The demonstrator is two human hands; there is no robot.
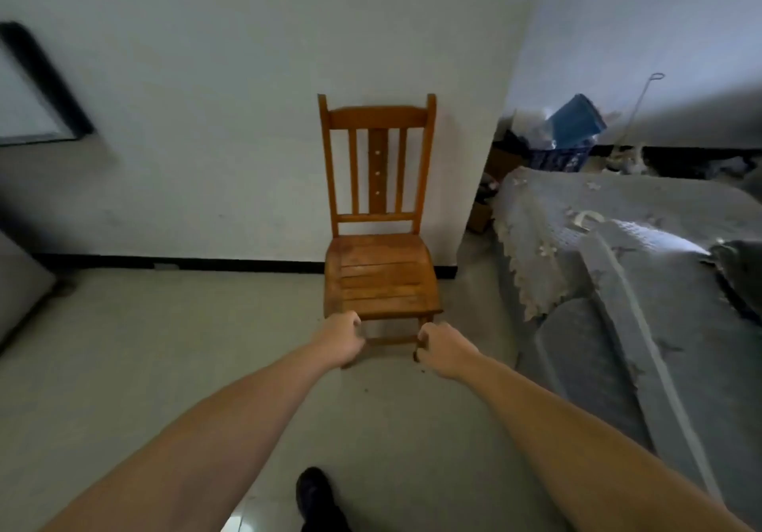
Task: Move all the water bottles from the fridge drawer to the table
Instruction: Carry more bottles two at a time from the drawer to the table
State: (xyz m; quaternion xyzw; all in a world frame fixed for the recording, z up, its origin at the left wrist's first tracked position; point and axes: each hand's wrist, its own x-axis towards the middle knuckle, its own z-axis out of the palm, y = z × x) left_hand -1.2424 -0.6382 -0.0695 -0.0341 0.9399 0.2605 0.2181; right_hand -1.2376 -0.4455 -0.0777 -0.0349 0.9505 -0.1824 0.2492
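- Head view looks down at a dark shoe point(313, 490) on the pale floor point(144, 346), well in front of the wooden chair point(381, 280).
- Two bare arms reach out toward the chair.
- Left hand point(340, 340) is curled into a loose fist with nothing in it. It shows just below the front left corner of the chair seat. I cannot tell if it touches the wood.
- Right hand point(443, 350) is curled too and holds nothing. It shows near the front right leg of the chair.
- No water bottle is in sight. No fridge, no drawer and no table show up either, so I cannot tell where the bottles are.
- To the right of the chair is a bed point(618, 251) with a gray cover.
- Behind the chair is a white wall point(226, 98). The chair back stands right against it.
- Far left of the chair, a dark frame point(45, 78) hangs on that wall.
- Far right, past the bed, a blue box point(577, 117) sits tilted on a pile of stuff.
- I think the job is at a walking step, with both hands free.
- Next, I guess the person needs to turn, find the fridge, and pull open the drawer to take a bottle.
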